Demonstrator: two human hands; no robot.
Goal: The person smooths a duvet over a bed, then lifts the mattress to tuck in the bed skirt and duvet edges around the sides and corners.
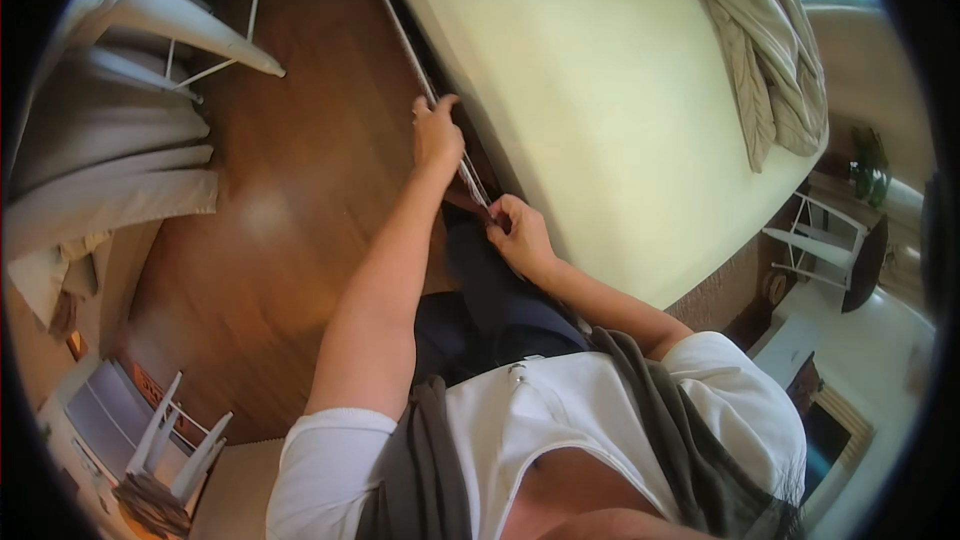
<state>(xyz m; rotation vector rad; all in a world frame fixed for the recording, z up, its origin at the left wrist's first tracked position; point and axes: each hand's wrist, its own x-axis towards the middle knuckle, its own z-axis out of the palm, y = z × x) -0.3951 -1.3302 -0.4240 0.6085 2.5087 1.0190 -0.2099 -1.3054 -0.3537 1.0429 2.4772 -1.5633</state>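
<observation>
A long, thin, pale strip (473, 180) with a patterned or ribbed edge runs beside the mattress (590, 110), which has a pale yellow cover. I cannot make out exactly what kind of thing the strip is. My left hand (438, 140) grips it farther along, thumb on the mattress side and fingers on the floor side. Closer to my body, my right hand (522, 240) is closed in a pinch at the strip's near end, its knuckles close to the mattress side. The fingertips of the right hand partly hide what they hold. My dark-clothed legs are below the hands.
Wooden floor (270, 190) stretches along the left. White-legged chairs (200, 25) and draped beige cloth (120, 140) stand there. Rumpled beige bedding (765, 50) lies on the mattress's far right. Another chair (825, 250) is beyond the bed at the right.
</observation>
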